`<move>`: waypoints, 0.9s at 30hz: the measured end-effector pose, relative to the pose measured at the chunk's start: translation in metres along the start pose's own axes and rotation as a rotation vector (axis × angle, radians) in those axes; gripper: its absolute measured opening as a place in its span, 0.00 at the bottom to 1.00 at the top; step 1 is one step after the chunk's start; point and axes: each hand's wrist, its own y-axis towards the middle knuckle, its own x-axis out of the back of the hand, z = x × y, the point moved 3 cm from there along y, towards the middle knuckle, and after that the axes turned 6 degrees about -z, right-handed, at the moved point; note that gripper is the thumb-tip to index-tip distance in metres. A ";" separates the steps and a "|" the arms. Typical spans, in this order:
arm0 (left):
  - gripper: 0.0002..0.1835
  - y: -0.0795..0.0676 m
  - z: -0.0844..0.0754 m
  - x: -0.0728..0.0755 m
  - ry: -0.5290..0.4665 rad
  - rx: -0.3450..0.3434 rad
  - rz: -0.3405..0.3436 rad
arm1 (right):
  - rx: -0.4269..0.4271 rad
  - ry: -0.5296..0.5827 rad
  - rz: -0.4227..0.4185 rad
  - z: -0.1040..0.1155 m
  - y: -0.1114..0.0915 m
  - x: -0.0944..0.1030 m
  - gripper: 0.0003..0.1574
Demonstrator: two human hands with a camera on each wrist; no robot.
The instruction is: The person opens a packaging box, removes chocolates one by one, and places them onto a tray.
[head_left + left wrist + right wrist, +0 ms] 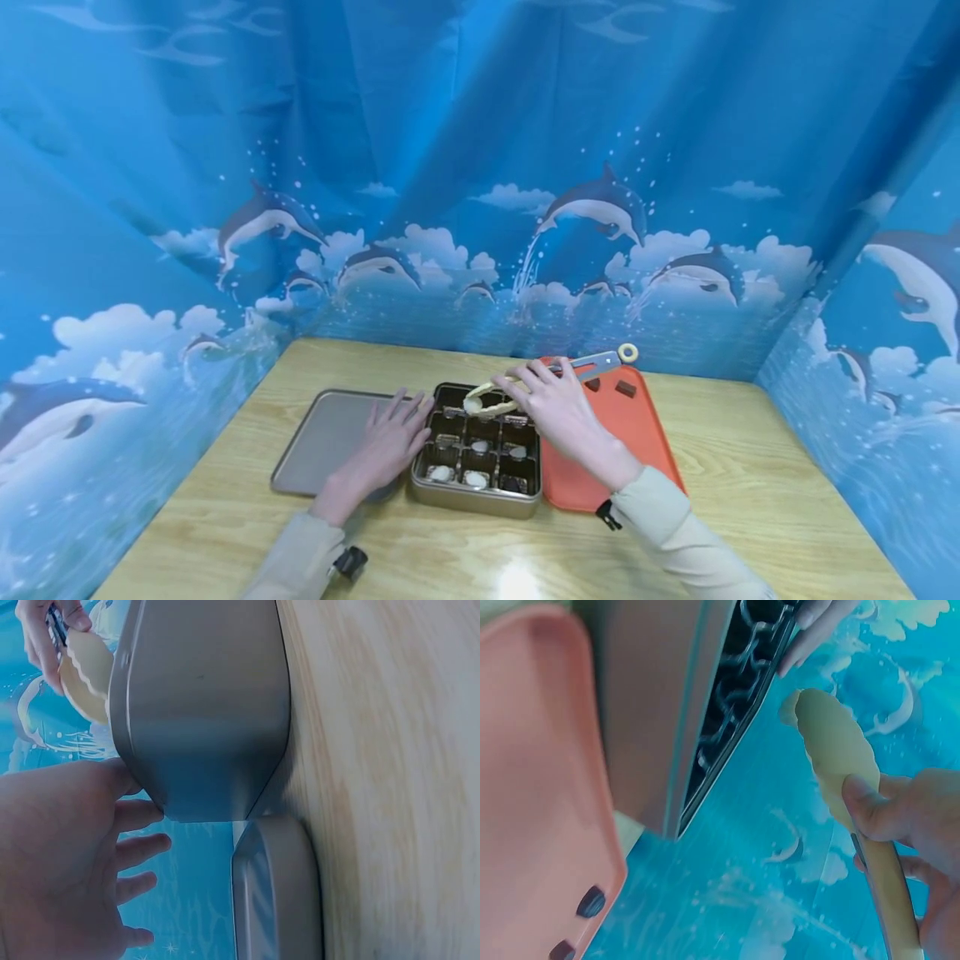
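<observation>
A bronze-coloured metal tin (474,500), divided into several compartments, stands mid-table in the head view. White pieces (476,480) and a dark piece (513,484) lie in its front row. My left hand (386,442) has its fingers spread, with the thumb side against the tin's left edge, as the left wrist view (67,855) also shows. Above the tin's back row, my right hand (562,412) grips tongs (597,364) with cream scalloped tips and a metal handle. Between those tips is a small whitish piece (472,405), partly covered in the right wrist view.
Left of the tin lies a flat metal lid or tray (330,433), partly under my left forearm. On the right is a red tray (615,433) with dark brown pieces (626,388) near its back edge. A dolphin-printed curtain (450,208) encloses the wooden table (750,483).
</observation>
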 end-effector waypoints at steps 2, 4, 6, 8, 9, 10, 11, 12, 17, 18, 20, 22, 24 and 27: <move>0.30 0.000 0.000 0.000 -0.007 -0.003 -0.004 | -0.025 0.001 0.010 -0.008 -0.005 0.000 0.40; 0.31 0.001 -0.001 0.000 -0.012 -0.006 -0.010 | -0.053 0.003 0.015 -0.016 -0.011 0.000 0.39; 0.31 0.001 -0.001 0.000 -0.018 -0.008 -0.014 | -0.076 0.000 0.016 -0.025 -0.017 0.000 0.40; 0.32 0.001 -0.002 0.000 -0.030 -0.014 -0.023 | -0.104 0.000 0.019 -0.035 -0.024 -0.001 0.40; 0.32 0.001 -0.003 0.000 -0.034 -0.017 -0.024 | -0.120 -0.002 0.023 -0.040 -0.027 -0.001 0.40; 0.33 0.001 -0.004 0.000 -0.037 -0.022 -0.024 | -0.134 -0.004 0.030 -0.045 -0.031 -0.001 0.42; 0.33 0.001 -0.005 -0.001 -0.036 -0.025 -0.020 | -0.149 -0.008 0.034 -0.051 -0.035 -0.001 0.42; 0.33 0.002 -0.005 -0.001 -0.036 -0.030 -0.020 | -0.168 -0.009 0.042 -0.057 -0.039 -0.002 0.43; 0.33 0.002 -0.008 -0.004 -0.019 -0.043 -0.021 | -0.253 -0.044 0.082 -0.083 -0.056 -0.009 0.44; 0.33 0.002 -0.009 -0.004 -0.016 -0.042 -0.023 | -0.265 -0.047 0.093 -0.087 -0.060 -0.011 0.44; 0.33 0.002 -0.009 -0.005 -0.012 -0.042 -0.026 | -0.278 -0.056 0.104 -0.093 -0.065 -0.015 0.39; 0.34 0.002 -0.009 -0.005 -0.014 -0.041 -0.029 | -0.279 -0.059 0.120 -0.096 -0.070 -0.019 0.35; 0.34 0.001 -0.010 -0.006 -0.009 -0.042 -0.030 | -0.274 -0.063 0.143 -0.098 -0.074 -0.024 0.28; 0.34 0.001 -0.010 -0.006 -0.015 -0.047 -0.029 | -0.264 -0.080 0.196 -0.099 -0.078 -0.031 0.25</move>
